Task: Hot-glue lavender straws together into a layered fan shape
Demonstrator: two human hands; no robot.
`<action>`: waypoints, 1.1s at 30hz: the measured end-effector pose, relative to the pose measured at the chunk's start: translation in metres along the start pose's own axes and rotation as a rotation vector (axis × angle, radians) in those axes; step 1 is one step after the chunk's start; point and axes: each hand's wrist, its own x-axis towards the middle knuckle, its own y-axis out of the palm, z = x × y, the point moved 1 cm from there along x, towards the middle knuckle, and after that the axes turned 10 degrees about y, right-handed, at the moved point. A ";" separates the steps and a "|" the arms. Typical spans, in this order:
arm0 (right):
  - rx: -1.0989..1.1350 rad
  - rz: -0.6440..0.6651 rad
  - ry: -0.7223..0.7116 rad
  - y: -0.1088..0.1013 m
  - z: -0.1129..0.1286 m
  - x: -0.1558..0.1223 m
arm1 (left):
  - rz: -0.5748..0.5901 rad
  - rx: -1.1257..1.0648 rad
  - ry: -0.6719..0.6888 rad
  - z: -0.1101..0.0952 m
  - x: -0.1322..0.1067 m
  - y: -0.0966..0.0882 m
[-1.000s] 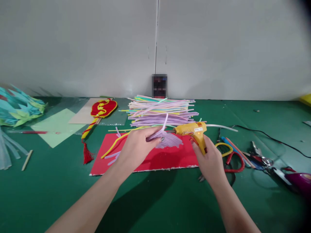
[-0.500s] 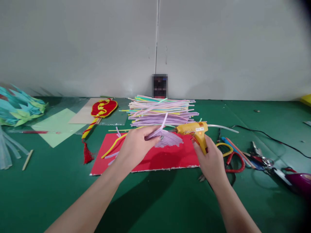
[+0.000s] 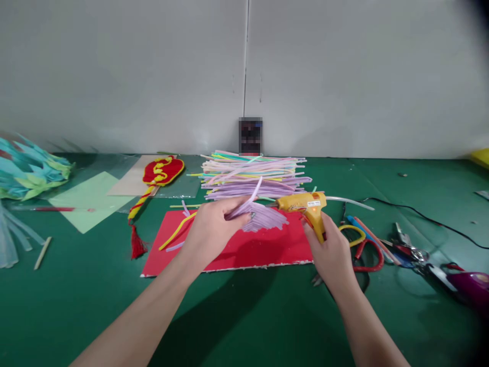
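My left hand (image 3: 216, 229) pinches a flat purple piece made of pipe cleaners (image 3: 268, 218) laid side by side, one loose end sticking up above the thumb. My right hand (image 3: 330, 250) is wrapped round the handle of a yellow hot glue gun (image 3: 300, 202), fingers at the trigger. The gun points left, its nozzle tip at the upper edge of the purple piece; whether it touches I cannot tell. A clear glue stick (image 3: 351, 201) runs out of the gun's back. Below both hands lies a red board (image 3: 244, 259) with a yellow pipe cleaner (image 3: 176, 233) on it.
Behind the board is a pile of pastel pipe cleaners (image 3: 254, 178). At left lie a red and yellow tasselled fan (image 3: 164, 171), a green paper sheet (image 3: 91, 199) and a blue-green leafy craft (image 3: 34, 168). Scissors (image 3: 370, 257), a black cord (image 3: 424, 210) and pliers (image 3: 412, 250) lie at right.
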 end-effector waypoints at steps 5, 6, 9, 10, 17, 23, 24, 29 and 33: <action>-0.002 -0.020 0.024 -0.002 0.002 0.001 | -0.009 -0.005 -0.007 0.001 0.001 -0.002; -0.005 -0.032 0.034 -0.003 0.003 0.000 | -0.010 -0.004 -0.005 0.001 0.001 -0.002; -0.020 -0.062 0.076 -0.003 0.004 -0.001 | -0.004 0.009 0.017 0.002 0.000 -0.002; -0.025 -0.061 0.091 -0.003 0.004 -0.001 | -0.002 0.015 0.030 0.002 0.000 -0.002; -0.006 -0.078 0.014 -0.003 0.006 -0.003 | 0.003 0.045 0.046 0.002 -0.002 0.000; -0.015 -0.102 -0.039 -0.002 0.005 -0.001 | 0.006 0.058 0.044 0.001 -0.002 -0.001; -0.017 -0.099 -0.038 -0.002 0.005 -0.001 | 0.005 0.058 0.045 0.001 -0.002 -0.002; -0.016 -0.104 -0.043 -0.003 0.004 0.000 | 0.000 0.062 0.047 0.001 -0.002 -0.003; -0.007 -0.099 -0.066 -0.003 0.003 0.000 | 0.006 0.050 0.038 0.001 -0.002 -0.003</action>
